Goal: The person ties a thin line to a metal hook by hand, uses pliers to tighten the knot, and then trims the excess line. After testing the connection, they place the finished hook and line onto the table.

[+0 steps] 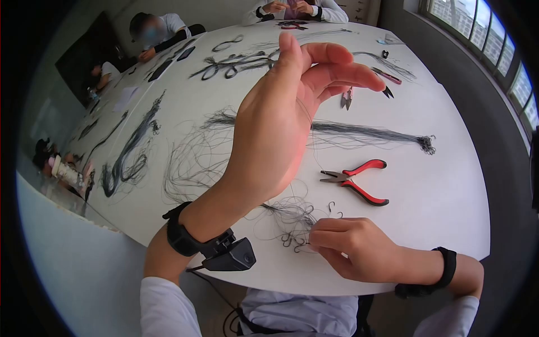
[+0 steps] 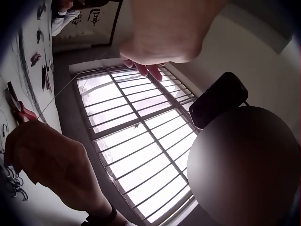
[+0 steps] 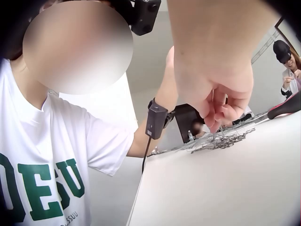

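Note:
My left hand [image 1: 275, 118] is raised above the table, thumb up and fingers loosely bent to the right. A thin fishing line runs against its palm; in the left wrist view this fishing line [image 2: 68, 89] stretches straight down toward my right hand. Low at the near edge, my right hand [image 1: 359, 250] has its fingertips curled together, pinching the line; the pinched end is hidden by the fingers. Small dark fish hooks [image 1: 292, 240] on tangled line lie right at those fingertips. In the right wrist view the fingers [image 3: 221, 115] point down over the hook pile [image 3: 221, 141].
Red-handled pliers [image 1: 359, 181] lie beyond my right hand. A long bundle of hooked lines [image 1: 370, 133] stretches across the table, with loose tangled line [image 1: 193, 154] to the left. Thread snips [image 1: 347, 98] lie farther back. Other people sit around the white table [image 1: 438, 196].

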Tool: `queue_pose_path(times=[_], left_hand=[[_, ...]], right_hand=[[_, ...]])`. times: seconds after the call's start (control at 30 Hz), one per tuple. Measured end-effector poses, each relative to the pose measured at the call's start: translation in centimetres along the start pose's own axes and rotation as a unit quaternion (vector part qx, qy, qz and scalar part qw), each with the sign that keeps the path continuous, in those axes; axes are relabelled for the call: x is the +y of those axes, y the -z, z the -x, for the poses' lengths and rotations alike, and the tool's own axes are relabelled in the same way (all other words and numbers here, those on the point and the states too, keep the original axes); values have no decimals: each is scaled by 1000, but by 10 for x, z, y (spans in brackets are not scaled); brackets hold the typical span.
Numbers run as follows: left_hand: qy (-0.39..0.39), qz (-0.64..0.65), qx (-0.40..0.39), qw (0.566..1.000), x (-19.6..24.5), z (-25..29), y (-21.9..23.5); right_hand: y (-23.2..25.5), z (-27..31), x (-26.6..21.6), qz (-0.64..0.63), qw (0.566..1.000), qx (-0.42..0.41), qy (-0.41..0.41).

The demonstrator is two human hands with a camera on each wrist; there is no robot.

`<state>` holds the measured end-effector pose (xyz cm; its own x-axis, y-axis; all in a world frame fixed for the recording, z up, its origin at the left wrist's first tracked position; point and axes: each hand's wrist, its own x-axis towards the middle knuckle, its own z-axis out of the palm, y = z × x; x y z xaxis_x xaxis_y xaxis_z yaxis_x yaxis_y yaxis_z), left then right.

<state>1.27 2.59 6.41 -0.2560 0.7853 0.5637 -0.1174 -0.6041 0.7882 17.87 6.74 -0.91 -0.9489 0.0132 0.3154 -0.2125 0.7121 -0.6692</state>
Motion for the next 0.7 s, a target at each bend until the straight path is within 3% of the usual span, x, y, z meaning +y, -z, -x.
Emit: queue_pose_path(times=[0.07, 0.1, 0.17, 0.23, 0.3, 0.33, 0.4, 0.43, 0.5, 0.7], left_hand=[[3, -138, -32, 990, -8, 1, 8], [3, -136, -34, 990, -9, 2, 11], [36, -246, -103, 963, -10, 8, 15], [82, -215, -107, 967, -11, 17, 16], [320, -174, -177, 914, -2, 26, 17], [321, -171, -180, 914, 0, 30, 15], [443, -151, -274, 840, 3, 37, 12], [442, -150, -275, 841, 2, 42, 10], [506, -30, -319, 801, 1, 50, 6], [514, 55, -376, 769, -2, 60, 7]], right_hand=[[0, 1, -4, 54, 997, 28, 57], [5, 1, -7, 56, 997, 30, 54], [24, 0, -20, 152, 984, 41, 84], [43, -1, -27, 193, 976, 52, 87], [57, -3, -32, 234, 966, 63, 89], [62, -4, -34, 253, 961, 72, 89], [68, -7, -31, 306, 944, 81, 99], [71, -7, -30, 307, 943, 79, 98], [76, -9, -29, 314, 941, 71, 102], [75, -9, -21, 315, 938, 64, 127]])
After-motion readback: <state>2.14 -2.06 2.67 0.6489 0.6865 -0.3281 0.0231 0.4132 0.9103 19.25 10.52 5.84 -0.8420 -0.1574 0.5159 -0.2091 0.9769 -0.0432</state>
